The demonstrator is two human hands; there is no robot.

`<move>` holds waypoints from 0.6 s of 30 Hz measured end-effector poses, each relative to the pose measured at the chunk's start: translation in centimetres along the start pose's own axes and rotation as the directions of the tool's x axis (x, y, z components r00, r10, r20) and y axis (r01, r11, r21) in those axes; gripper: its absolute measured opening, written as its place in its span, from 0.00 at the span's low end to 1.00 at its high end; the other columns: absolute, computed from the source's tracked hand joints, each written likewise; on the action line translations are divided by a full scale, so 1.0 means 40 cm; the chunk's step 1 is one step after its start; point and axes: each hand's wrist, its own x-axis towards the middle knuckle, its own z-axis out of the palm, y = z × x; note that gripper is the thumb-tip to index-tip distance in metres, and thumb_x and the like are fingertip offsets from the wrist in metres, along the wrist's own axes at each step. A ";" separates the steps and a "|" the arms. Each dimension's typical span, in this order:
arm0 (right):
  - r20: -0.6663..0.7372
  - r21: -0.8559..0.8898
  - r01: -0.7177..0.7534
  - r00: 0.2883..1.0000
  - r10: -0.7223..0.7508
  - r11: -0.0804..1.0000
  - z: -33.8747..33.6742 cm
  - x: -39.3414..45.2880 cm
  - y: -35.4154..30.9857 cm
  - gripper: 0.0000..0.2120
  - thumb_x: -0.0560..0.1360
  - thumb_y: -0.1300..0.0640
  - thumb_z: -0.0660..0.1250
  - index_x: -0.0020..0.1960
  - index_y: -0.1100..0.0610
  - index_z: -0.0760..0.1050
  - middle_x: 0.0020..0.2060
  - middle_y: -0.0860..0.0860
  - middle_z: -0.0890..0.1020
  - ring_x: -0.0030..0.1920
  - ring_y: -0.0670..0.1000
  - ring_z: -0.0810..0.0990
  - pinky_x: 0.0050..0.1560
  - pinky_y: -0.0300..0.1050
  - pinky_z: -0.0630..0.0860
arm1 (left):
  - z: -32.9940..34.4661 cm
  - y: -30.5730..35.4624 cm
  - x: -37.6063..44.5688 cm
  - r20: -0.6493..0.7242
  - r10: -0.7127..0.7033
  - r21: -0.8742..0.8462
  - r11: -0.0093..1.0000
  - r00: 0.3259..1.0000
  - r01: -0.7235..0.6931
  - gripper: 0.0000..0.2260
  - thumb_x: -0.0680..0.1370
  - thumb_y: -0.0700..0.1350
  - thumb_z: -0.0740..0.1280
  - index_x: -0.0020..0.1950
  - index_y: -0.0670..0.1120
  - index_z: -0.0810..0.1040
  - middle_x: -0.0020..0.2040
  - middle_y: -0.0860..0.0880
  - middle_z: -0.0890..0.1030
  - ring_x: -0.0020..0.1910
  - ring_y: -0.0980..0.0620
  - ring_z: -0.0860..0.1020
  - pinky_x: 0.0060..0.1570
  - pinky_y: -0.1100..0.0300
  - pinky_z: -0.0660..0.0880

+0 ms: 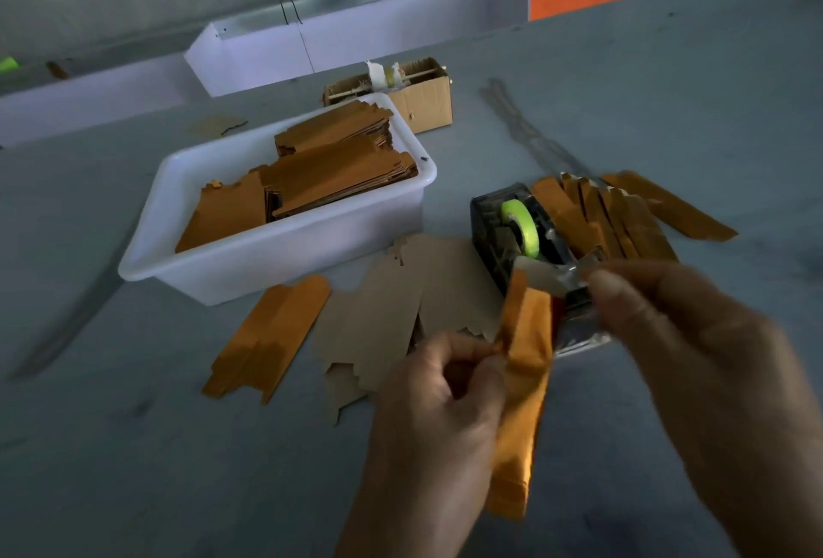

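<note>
My left hand [438, 397] grips a folded orange cardboard sleeve [521, 388] near its upper end, holding it upright in front of a dark tape dispenser [503, 236]. The dispenser carries a green tape roll [521, 225]. My right hand [694, 361] reaches to the dispenser's front, with its fingertips pinching a strip of clear tape [574, 274] at the cutter. The hands and the tape are blurred.
A white plastic tub [249, 263] at the left holds stacked orange flat cartons. Flat brown cartons [401, 299] and an orange one [271, 334] lie on the grey table. Folded orange sleeves [623, 214] pile behind the dispenser. A small cardboard box [423, 103] stands farther back.
</note>
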 end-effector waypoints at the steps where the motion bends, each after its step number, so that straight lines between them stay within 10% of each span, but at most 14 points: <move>1: -0.060 -0.054 0.019 0.998 -0.022 0.998 -0.010 0.024 0.007 0.10 0.67 0.39 0.63 0.41 0.42 0.78 0.32 0.43 0.77 0.34 0.30 0.75 0.26 0.28 0.64 | 0.001 0.000 0.006 -0.025 -0.027 -0.048 0.999 0.999 0.026 0.05 0.76 0.48 0.68 0.41 0.50 0.81 0.31 0.50 0.80 0.30 0.55 0.75 0.33 0.59 0.72; 7: 0.253 0.015 -0.216 0.945 0.205 0.976 -0.012 0.136 0.065 0.11 0.71 0.45 0.68 0.42 0.51 0.82 0.40 0.53 0.84 0.48 0.55 0.81 0.57 0.59 0.75 | 0.014 0.023 0.032 0.112 -0.209 -0.440 0.866 0.972 0.237 0.08 0.80 0.40 0.62 0.43 0.41 0.77 0.33 0.45 0.76 0.32 0.51 0.74 0.36 0.58 0.72; 18: 0.271 0.012 -0.206 0.943 0.195 0.978 0.008 0.145 0.083 0.05 0.71 0.54 0.69 0.39 0.53 0.81 0.34 0.50 0.84 0.40 0.50 0.83 0.44 0.46 0.77 | 0.079 0.014 0.057 0.149 -0.085 -0.281 0.952 0.985 0.125 0.07 0.80 0.48 0.64 0.51 0.46 0.79 0.42 0.47 0.86 0.39 0.53 0.84 0.37 0.60 0.80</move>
